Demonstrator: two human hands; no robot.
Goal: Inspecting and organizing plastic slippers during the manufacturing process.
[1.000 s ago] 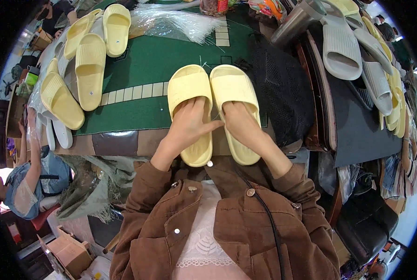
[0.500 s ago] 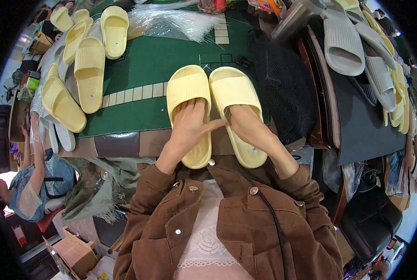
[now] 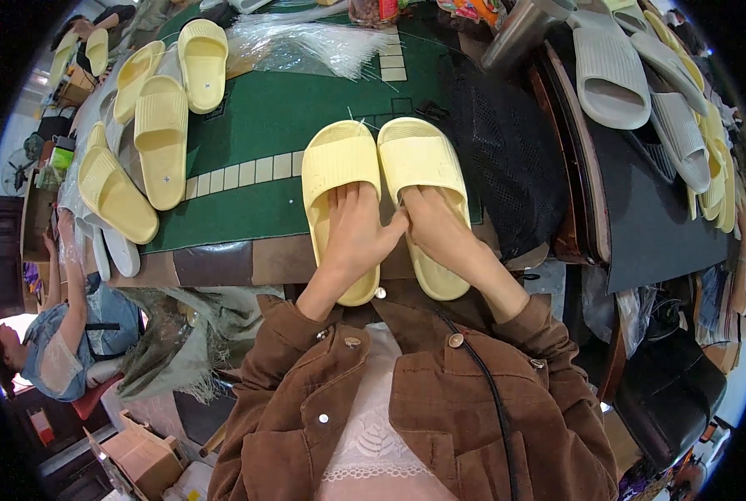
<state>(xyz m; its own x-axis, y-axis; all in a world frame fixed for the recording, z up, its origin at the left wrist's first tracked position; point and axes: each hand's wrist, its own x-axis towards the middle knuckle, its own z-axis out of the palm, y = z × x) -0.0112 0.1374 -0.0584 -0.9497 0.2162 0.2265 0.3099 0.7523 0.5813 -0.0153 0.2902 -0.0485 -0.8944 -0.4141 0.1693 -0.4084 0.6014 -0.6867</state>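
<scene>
Head view: two pale yellow slides lie side by side at the near edge of the green-matted worktop (image 3: 248,125), toes pointing far, heels overhanging the near edge toward the person. The left slide (image 3: 340,171) and the right slide (image 3: 421,163) touch or nearly touch along their inner edges; their long axes run near to far, the right one angled slightly so its heel swings to the right.

The left hand (image 3: 352,238) lies flat on the footbed of the left slide, fingers spread and pressed down, tips reaching just under the strap. The right hand (image 3: 441,234) rests the same way on the right slide, fingers flat and close together, its thumb stretched left to meet the left hand between the two slides. Neither hand pinches or grips anything; both press palm-down. Each slide lies directly under its own hand, so neither hand is nearer than the other.

To the far left a row of more yellow slides (image 3: 160,138) lies on the worktop's edge. A bundle of clear plastic bags (image 3: 306,50) sits at the far side, a black mesh sheet (image 3: 506,159) just right of the pair, and grey slides (image 3: 611,71) further right.
</scene>
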